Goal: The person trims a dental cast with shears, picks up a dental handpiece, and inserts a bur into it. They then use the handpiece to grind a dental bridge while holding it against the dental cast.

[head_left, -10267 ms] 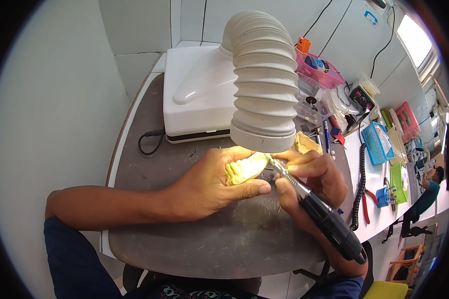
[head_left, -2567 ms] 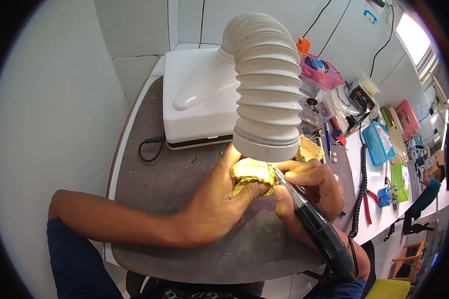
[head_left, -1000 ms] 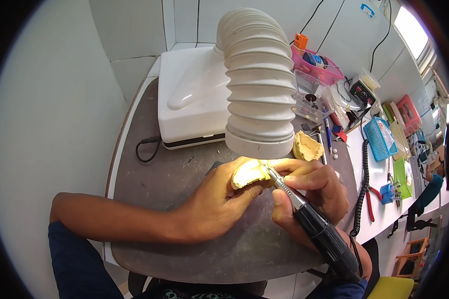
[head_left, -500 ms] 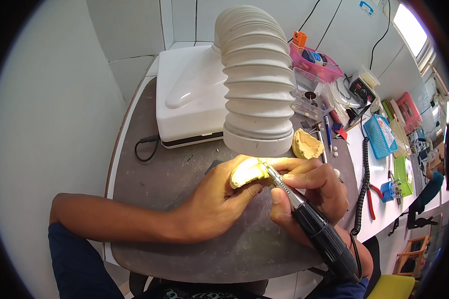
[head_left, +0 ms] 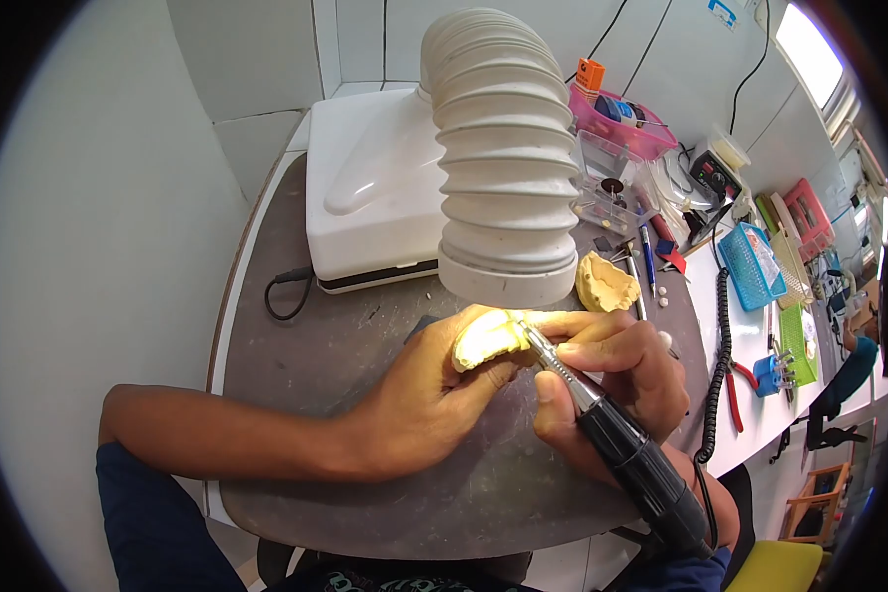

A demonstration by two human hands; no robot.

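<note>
Dental model [head_left: 490, 338] in left hand's [head_left: 414, 400] curled grip, handpiece [head_left: 627, 449] in right hand [head_left: 627, 370]

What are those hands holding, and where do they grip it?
The left hand holds a pale dental model by its edges; the right hand pinches a handpiece by its silver front.

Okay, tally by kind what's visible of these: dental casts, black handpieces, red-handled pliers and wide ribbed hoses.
Dental casts: 2 (held cast, bench cast)
Black handpiece: 1
Red-handled pliers: 1
Wide ribbed hose: 1
Total: 5
</note>
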